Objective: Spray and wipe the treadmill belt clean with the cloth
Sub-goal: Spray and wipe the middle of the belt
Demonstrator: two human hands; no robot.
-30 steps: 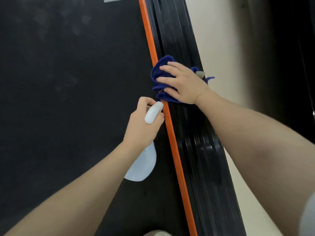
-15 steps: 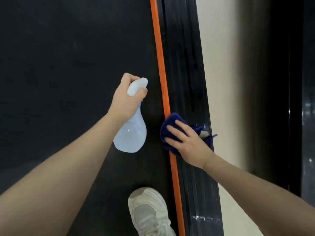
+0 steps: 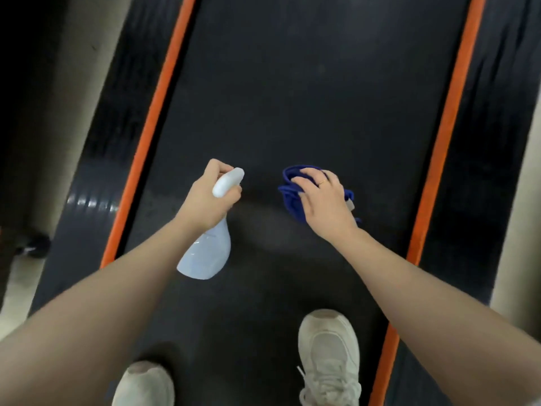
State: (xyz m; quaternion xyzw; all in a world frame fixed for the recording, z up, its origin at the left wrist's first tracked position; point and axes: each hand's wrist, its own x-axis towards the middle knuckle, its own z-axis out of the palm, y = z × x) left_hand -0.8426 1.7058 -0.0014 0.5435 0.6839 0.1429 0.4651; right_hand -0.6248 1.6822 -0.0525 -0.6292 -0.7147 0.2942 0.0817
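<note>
Cloth (image 3: 292,197) (mid-belt now), off the rail

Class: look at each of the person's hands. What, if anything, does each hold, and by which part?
The left hand grips the spray bottle by its neck, under the white head. The right hand holds the bunched blue cloth from above.

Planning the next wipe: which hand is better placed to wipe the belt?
Right. The right hand already holds the cloth over the belt; the left hand grips the bottle.
</note>
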